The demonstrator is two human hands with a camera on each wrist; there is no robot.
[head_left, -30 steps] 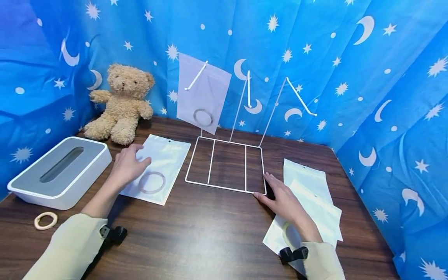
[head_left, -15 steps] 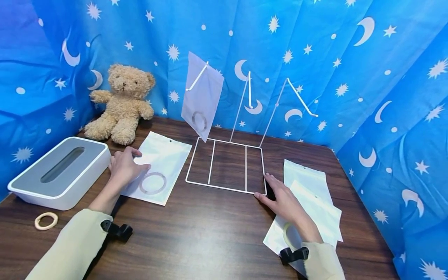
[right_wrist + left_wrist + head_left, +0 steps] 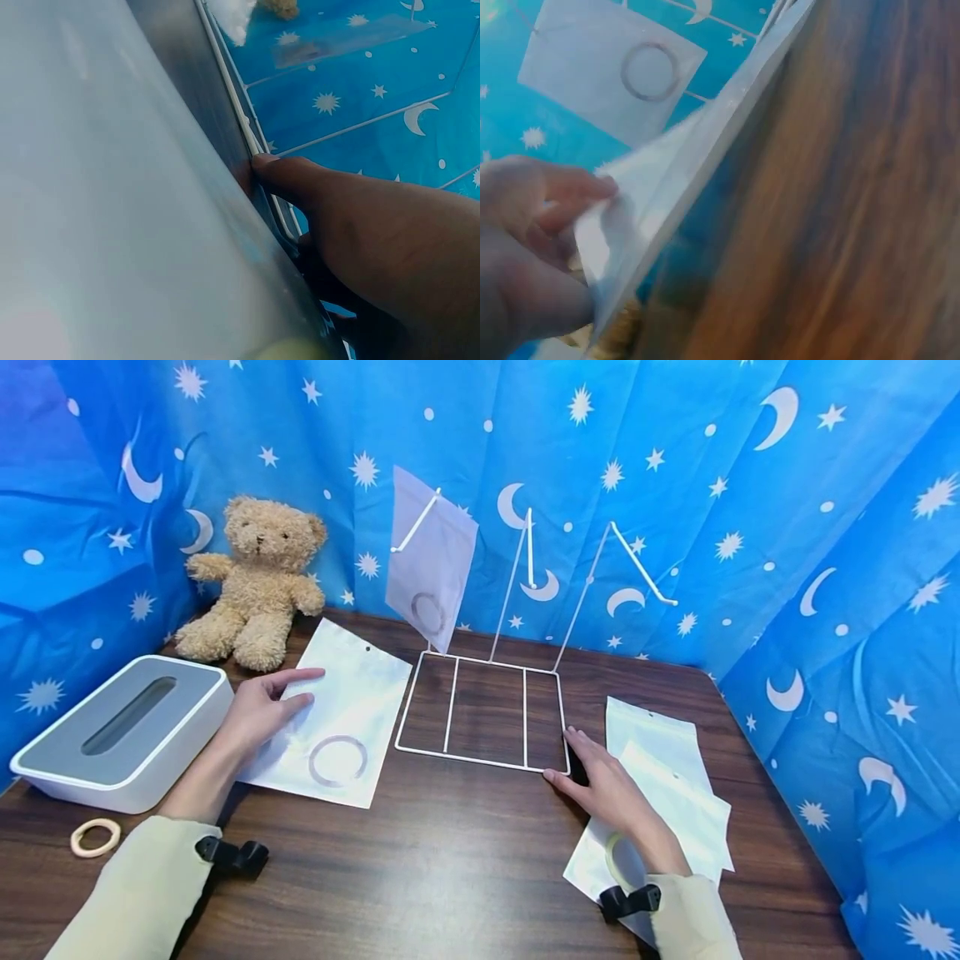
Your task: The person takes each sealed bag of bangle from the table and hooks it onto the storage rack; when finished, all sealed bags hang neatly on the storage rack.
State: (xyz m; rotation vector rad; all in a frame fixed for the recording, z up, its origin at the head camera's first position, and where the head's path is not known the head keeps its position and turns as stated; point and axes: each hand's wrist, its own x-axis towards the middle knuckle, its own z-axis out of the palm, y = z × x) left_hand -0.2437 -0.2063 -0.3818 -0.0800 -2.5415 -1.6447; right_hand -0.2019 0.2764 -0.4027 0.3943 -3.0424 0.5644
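Note:
My left hand (image 3: 258,710) holds the left edge of a white zip bag (image 3: 352,689), its thumb and index finger extended over the front. A ring outline shows in the bag's lower part, and a hang hole near its top edge. In the left wrist view the bag (image 3: 656,187) slants up off the brown table, its side edge between the fingers. My right hand (image 3: 603,781) rests at the front right corner of a white wire display rack (image 3: 465,757), fingers fairly straight along the bars. In the right wrist view a fingertip touches the rack's bar (image 3: 241,112).
Another bag (image 3: 431,560) hangs from the rack's left hook; two hooks to its right carry nothing. Several white bags (image 3: 675,810) overlap beneath and beside the right forearm. Further left are a tissue box (image 3: 67,718), a wooden ring (image 3: 95,838) and a teddy bear (image 3: 262,581).
My left hand has slid farther onto the bag's left edge, and the bag has tilted and risen a little. The hanging bag has swung on its hook. The right hand stays on the rack.

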